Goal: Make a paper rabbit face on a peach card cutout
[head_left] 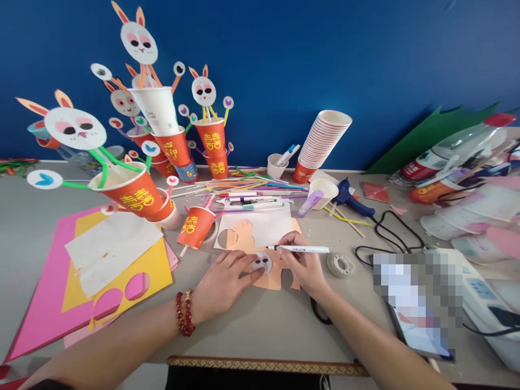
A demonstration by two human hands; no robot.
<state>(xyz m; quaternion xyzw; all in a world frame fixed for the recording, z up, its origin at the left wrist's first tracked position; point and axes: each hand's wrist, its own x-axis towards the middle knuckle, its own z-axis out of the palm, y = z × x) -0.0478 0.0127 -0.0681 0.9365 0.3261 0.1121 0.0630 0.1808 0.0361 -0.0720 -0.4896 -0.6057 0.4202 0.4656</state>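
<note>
The right hand (303, 262) has its fingers round a marker (309, 249); whether the tip touches the disc (267, 266), I cannot tell. The left hand (221, 281), fingers spread, covers the disc's left edge atop peach paper (266, 281). Farther right, pixelation obscures a screen (422, 303).

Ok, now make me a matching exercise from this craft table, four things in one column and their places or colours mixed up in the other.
1. white marker
2. paper rabbit face under the fingers
3. hot glue gun
4. tape roll

A. dark blue
B. lying just right of the right hand
C. gripped in the right hand
D. touched by the left hand

Pairs: 1-C, 2-D, 3-A, 4-B
</note>
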